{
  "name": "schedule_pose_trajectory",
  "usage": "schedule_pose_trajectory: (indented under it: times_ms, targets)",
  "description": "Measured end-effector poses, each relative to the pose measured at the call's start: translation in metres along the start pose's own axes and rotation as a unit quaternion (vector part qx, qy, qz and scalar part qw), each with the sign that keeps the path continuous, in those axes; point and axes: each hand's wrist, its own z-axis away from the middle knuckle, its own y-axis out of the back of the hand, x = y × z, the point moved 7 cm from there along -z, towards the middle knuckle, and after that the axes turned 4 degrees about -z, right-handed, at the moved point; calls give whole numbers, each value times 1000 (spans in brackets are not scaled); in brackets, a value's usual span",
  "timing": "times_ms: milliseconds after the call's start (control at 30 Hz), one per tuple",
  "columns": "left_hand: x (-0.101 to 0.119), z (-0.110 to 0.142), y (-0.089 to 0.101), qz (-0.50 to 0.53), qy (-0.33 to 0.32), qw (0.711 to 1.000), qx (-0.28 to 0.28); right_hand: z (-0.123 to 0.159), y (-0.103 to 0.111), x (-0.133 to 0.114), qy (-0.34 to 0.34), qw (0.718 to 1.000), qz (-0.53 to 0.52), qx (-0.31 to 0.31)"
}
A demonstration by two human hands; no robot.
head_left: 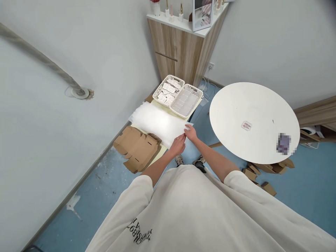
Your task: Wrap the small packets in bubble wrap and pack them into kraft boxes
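A stack of thin, translucent white sheets (153, 117) lies on a low pale-yellow surface in front of me. At its near right corner, my right hand (191, 133) pinches the sheet edge between thumb and fingers. My left hand (179, 144), with a ring on one finger, is right beside it, its fingers pressed together at the same edge. Whatever lies between the left fingertips is hidden. Flattened brown cardboard boxes (139, 147) are stacked to the left of my left hand.
Beyond the sheets stand a white basket with small printed packets (169, 88) and a second basket with clear plastic pieces (186, 99). A round white table (262, 105) is at the right, folded cardboard boxes (269, 189) below it. A wooden cabinet (178, 45) fills the corner.
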Motion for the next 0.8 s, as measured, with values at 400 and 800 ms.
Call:
schedule_pose_trajectory:
  times_ms: [400,800]
  targets:
    - [36,-33,-11,-6,-31,999,-16,15,107,32,9,995,5,97]
    - [127,-137,-56,-33,-94,993,-68,5,257,137,-78,973,-66,207]
